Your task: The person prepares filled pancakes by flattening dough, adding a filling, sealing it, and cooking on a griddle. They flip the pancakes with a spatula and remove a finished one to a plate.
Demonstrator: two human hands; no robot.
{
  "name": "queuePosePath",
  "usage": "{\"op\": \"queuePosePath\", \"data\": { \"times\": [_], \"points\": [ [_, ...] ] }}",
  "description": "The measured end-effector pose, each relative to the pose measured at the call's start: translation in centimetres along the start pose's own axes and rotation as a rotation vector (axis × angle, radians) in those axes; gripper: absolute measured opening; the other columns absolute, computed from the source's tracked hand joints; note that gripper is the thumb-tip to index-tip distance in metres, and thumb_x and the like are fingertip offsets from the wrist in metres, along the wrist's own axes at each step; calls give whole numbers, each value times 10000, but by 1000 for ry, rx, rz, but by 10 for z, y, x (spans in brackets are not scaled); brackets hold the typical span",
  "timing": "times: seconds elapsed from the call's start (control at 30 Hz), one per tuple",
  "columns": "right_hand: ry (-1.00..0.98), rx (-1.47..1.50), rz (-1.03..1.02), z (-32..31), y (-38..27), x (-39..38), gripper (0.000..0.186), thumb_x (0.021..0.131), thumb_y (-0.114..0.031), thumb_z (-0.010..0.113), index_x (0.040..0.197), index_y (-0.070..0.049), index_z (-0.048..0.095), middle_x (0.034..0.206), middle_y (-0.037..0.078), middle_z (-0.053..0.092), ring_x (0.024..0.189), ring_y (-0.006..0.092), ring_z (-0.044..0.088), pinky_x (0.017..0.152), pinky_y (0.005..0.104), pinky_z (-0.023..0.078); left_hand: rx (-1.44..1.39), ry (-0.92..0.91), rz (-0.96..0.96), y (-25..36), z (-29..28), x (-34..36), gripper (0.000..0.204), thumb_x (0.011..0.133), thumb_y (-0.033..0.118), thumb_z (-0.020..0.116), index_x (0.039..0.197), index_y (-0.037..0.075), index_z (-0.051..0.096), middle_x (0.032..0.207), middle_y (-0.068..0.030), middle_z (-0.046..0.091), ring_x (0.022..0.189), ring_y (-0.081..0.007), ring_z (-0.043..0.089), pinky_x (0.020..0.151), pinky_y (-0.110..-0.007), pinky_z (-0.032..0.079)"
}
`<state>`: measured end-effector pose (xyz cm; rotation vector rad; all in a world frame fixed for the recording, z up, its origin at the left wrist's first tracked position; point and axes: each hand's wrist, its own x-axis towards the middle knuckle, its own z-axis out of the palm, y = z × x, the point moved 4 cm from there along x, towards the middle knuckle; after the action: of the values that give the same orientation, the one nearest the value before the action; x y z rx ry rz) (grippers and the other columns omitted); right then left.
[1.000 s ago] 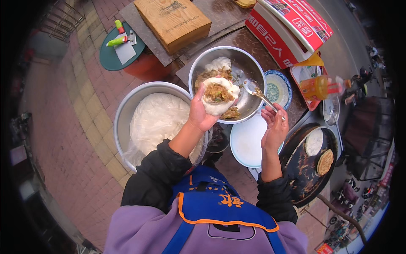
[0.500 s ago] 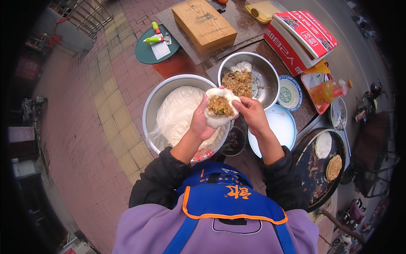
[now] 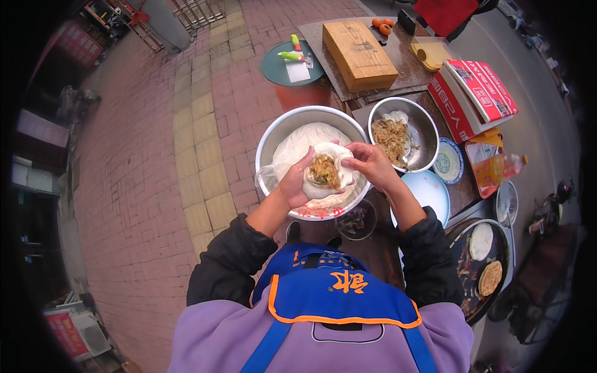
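My left hand (image 3: pixel 293 185) cradles a white dough round (image 3: pixel 342 161) with a browned, chopped filling (image 3: pixel 323 171) in its middle, over the big steel basin of covered dough (image 3: pixel 269 146). My right hand (image 3: pixel 371 163) pinches the dough's upper right edge between thumb and fingers. Right of the basin sits a steel bowl of filling (image 3: pixel 387 137) with a pale lump of dough at its top. Below that bowl is a pale blue plate (image 3: pixel 428 194), partly behind my right arm.
A black pan (image 3: pixel 467 286) at lower right holds two flatbreads (image 3: pixel 489 278). A red-white carton (image 3: pixel 448 105), tray with bottle (image 3: pixel 494 169), patterned dish (image 3: pixel 447 160), strainer (image 3: pixel 506 200), wooden box (image 3: pixel 359 55) and green-lidded stand (image 3: pixel 273 65) surround the bowls. Brick pavement (image 3: pixel 130 186) lies left.
My right hand has let go of the spoon and taken the dough's edge. The filled dough has moved from over the filling bowl to over the dough basin as the view shifted.
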<state>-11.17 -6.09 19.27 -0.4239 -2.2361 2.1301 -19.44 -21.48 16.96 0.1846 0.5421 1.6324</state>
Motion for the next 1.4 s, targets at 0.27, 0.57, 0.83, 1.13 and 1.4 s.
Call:
{"op": "queuePosePath", "data": {
  "times": [0.27, 0.57, 0.83, 1.13, 1.4],
  "points": [
    [13, -319, -365, 36, -71, 24, 149, 830, -39, 777, 903, -6, 652, 1167, 90, 627, 845, 102, 622, 693, 315, 520, 300, 14, -58, 49, -18, -27, 616, 1066, 543, 282, 1568, 186, 282, 1451, -157, 500, 1159, -439, 629, 913, -490, 575],
    [-67, -220, -142, 61, -64, 41, 231, 886, -162, 769, 1030, -14, 667, 909, 8, 648, 765, 92, 588, 638, 247, 468, 373, -152, -406, 84, -42, -36, 626, 1056, 539, 339, 1429, 44, 428, 1276, -214, 621, 1088, -398, 675, 855, -503, 595],
    [-21, -213, 182, 79, -57, 28, 230, 899, -149, 739, 1070, -16, 662, 833, 18, 643, 798, 83, 602, 669, 257, 490, 321, -300, -666, 87, -61, -18, 811, 991, 675, 322, 1472, 25, 387, 1325, -248, 581, 1152, -402, 641, 891, -552, 587],
    [-131, -110, 74, 95, -63, 26, 222, 913, -149, 747, 1081, -50, 640, 923, -13, 619, 754, 65, 601, 602, 216, 472, 730, -542, -651, 88, -56, -5, 1109, 747, 885, 426, 1479, 53, 384, 1357, -213, 575, 1149, -321, 657, 863, -451, 609],
    [282, -907, -606, 87, -100, -12, 363, 738, -58, 761, 1089, -120, 694, 1004, 94, 600, 782, 249, 638, 656, 376, 528, 915, -61, -434, 121, -31, 0, 1072, 777, 918, 277, 1590, 226, 185, 1408, -168, 524, 1042, -319, 699, 707, -424, 639]
  ]
}}
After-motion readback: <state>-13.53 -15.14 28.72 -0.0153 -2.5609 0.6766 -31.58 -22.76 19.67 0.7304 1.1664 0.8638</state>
